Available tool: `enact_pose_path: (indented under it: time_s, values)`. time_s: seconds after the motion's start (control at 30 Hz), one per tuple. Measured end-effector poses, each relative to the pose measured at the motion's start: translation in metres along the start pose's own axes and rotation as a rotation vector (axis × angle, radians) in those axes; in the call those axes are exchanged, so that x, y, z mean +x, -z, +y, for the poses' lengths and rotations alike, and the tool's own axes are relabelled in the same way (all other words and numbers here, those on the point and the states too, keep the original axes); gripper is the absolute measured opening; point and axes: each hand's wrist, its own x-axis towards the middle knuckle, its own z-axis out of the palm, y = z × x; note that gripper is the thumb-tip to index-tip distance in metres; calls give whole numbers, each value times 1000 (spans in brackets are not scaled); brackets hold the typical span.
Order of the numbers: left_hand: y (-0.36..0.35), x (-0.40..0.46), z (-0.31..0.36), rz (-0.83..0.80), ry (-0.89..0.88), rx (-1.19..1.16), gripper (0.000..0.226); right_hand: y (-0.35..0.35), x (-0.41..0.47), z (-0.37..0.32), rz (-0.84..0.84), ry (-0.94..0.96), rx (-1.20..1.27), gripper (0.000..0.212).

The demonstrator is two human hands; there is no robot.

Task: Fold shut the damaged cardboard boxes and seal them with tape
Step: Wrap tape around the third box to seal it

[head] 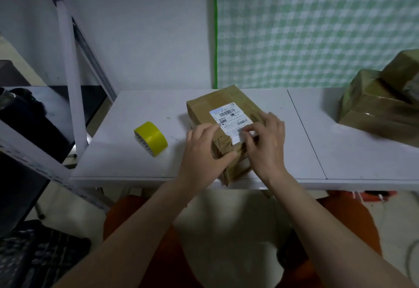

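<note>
A brown cardboard box [217, 104] with a white shipping label lies on the white table [127, 163], its near end crumpled and reaching the table's front edge. My left hand [201, 149] grips the box's near left corner, thumb on the front face. My right hand [266, 140] rests on the near right of the top, fingertips pressing on the label's lower edge. A roll of yellow tape [150, 138] lies on its side on the table, a hand's width left of the box, touched by neither hand.
A stack of taped brown boxes [381, 101] stands at the table's far right. A white metal rack frame [68, 79] rises at the left edge. The wall and a green checked cloth [317, 27] close off the back. A seam [306, 131] splits the tabletop right of the box.
</note>
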Motion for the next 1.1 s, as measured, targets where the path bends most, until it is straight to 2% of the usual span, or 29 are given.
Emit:
enact_pose_path:
  time_s: [0.03,0.1,0.17,0.3,0.37,0.47,0.57,0.7,0.9,1.0,1.1]
  values:
    - [0,5,-1,-66,-16,27,69,0,-2,-3,-34,6,30,3]
    - [0,10,-4,-110,-10,12,63,2,-4,-8,-123,-21,70,4]
    - [-1,9,-6,-78,46,-120,51,6,-3,-9,-196,-44,59,6]
    - [-4,-3,-7,-33,196,-368,45,11,1,-14,-267,-68,-3,20]
    - [-7,-7,-7,-8,217,-429,45,11,3,-22,-302,-86,-82,32]
    - [-10,-11,-8,5,194,-426,49,8,6,-35,-327,-85,-332,45]
    - [-13,-12,-12,21,158,-384,53,6,13,-44,-419,-50,-510,35]
    - [-13,-12,-13,7,176,-388,53,5,22,-50,-521,25,-521,20]
    - [-16,-11,-11,29,212,-435,51,15,25,-50,-517,36,-456,26]
    - [-17,-13,-12,34,219,-442,50,12,20,-50,-483,70,-498,29]
    - [-18,-14,-12,50,217,-449,51,6,15,-53,-435,159,-542,10]
